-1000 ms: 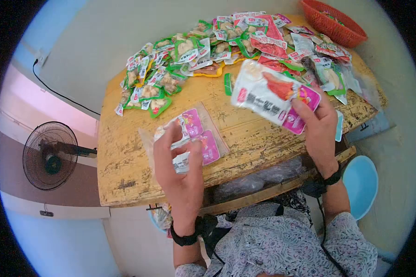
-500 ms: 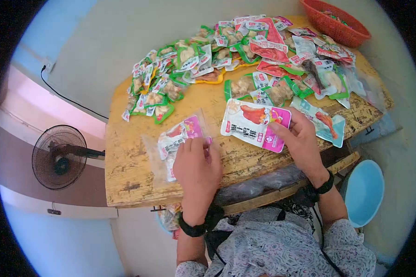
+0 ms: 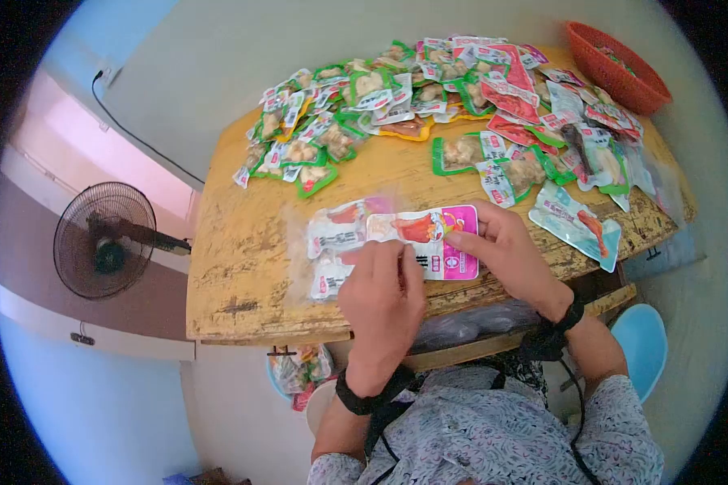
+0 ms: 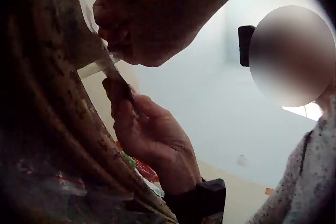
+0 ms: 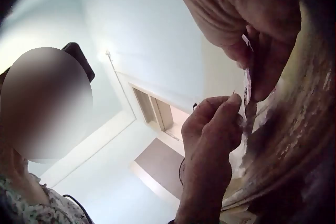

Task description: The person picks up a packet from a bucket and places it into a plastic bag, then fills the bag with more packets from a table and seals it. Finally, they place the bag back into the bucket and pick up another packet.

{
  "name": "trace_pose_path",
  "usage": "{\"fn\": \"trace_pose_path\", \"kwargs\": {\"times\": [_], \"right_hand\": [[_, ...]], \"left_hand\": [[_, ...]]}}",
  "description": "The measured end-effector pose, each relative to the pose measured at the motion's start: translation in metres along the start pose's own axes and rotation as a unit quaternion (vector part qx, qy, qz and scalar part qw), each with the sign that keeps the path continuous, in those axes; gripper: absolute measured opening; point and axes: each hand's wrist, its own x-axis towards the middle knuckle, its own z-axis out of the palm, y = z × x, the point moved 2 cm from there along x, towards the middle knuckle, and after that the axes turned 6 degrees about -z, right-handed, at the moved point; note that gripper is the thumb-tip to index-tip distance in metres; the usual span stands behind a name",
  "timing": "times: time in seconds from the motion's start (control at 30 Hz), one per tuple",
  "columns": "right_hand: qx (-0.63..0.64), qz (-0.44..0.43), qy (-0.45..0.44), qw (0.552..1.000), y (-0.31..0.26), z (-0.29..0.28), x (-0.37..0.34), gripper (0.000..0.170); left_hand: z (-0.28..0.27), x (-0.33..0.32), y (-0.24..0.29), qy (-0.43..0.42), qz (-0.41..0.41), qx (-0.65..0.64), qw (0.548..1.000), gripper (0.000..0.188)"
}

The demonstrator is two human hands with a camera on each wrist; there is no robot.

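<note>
My right hand (image 3: 514, 250) pinches the pink end of a white-and-pink snack pouch (image 3: 463, 218) printed with a reddish-brown piece of food. The pouch lies level, its white end overlapping a clear plastic bag (image 3: 298, 242) on the table. Two similar pouches (image 3: 332, 230) show through that bag. My left hand (image 3: 384, 295) has curled fingers at the bag's right-hand edge and covers part of the held pouch. In the right wrist view, thin whitish plastic (image 5: 239, 162) hangs beside the left hand's (image 5: 212, 140) pinched thumb and finger.
A long heap of snack packs (image 3: 368, 85) covers the back of the worn yellow table (image 3: 243, 283). One pale blue-and-white pouch (image 3: 574, 222) lies right of my right hand. A red basket (image 3: 623, 69) stands at the back right. An open drawer (image 3: 493, 327) is below the front edge.
My right hand has brought the pouch left and down over the bag. The left hand has gone from open above the bag to gripping its edge, then shifted right.
</note>
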Motion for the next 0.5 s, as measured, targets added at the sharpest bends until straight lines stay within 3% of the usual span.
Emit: {"fn": "trace_pose_path", "kwargs": {"times": [0.23, 0.33, 0.43, 0.5], "right_hand": [[0.100, 0.113, -0.098, 0.984, 0.004, 0.037, 0.025, 0.026], [0.025, 0.110, -0.123, 0.986, 0.009, 0.039, 0.027, 0.024], [-0.237, -0.102, -0.099, 0.961, -0.003, 0.029, 0.033, 0.021], [-0.248, -0.059, -0.131, 0.958, -0.008, 0.019, 0.037, 0.022]], "left_hand": [[-0.005, -0.007, -0.002, -0.001, 0.001, -0.012, 1.000, 0.008], [-0.010, -0.008, -0.008, 0.007, 0.000, -0.019, 1.000, 0.008], [-0.013, -0.011, -0.016, 0.009, -0.004, -0.030, 0.999, 0.009], [-0.014, -0.012, -0.018, 0.009, 0.005, -0.042, 0.999, 0.010]]}}
